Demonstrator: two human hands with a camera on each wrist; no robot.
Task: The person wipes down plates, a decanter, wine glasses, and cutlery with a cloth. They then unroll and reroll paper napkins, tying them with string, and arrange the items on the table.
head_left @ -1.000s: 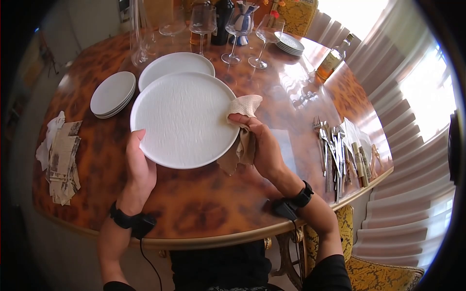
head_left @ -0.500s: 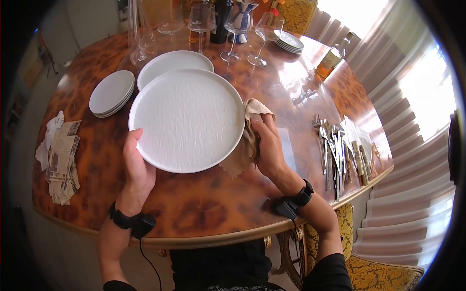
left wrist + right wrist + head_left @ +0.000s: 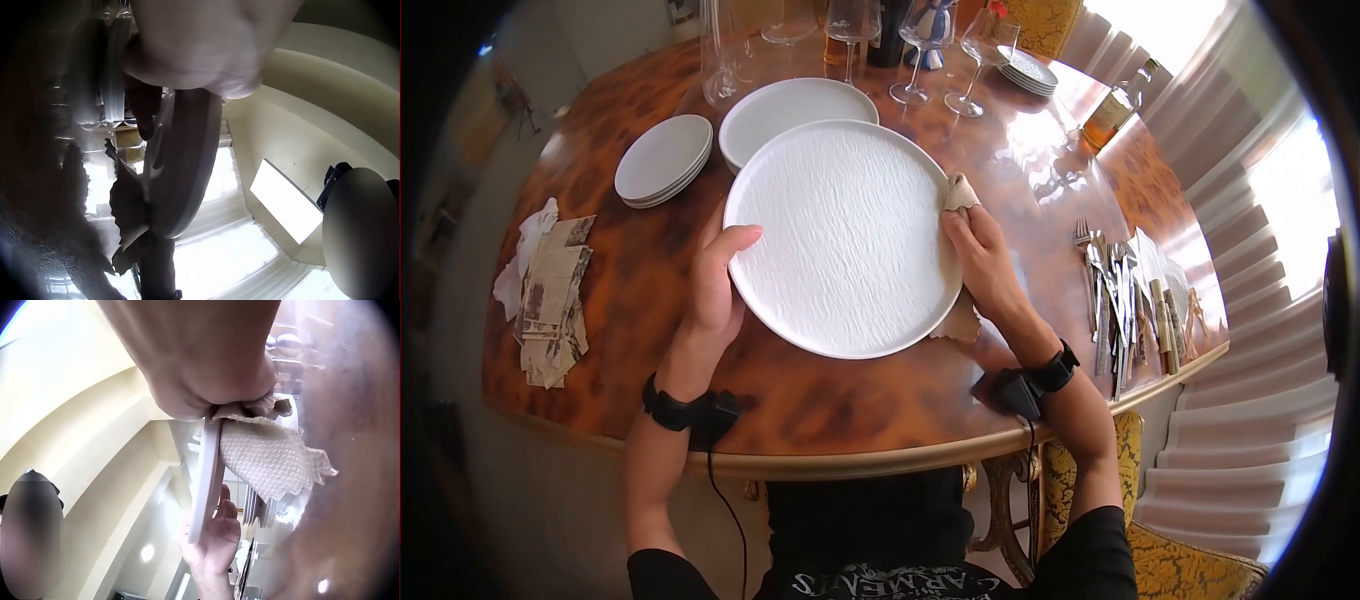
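Table (image 3: 800, 410) is spanning the view, with the big white plate (image 3: 845, 240) being held up over it, overlapping the other large plate (image 3: 795, 112) behind in view. Held plate's surface grain is now running more diagonally than a moment ago, so the plate is apparently being turned; wiping looks ongoing, at the rim. Plate is sitting between the hands: left hand (image 3: 718, 275) is gripping its left edge, thumb reaching over the rim, partly closed; right hand (image 3: 990, 262) is pinching beige cloth (image 3: 265, 456) at the right edge, fingers bending around it. Cloth is hanging partly behind the plate.
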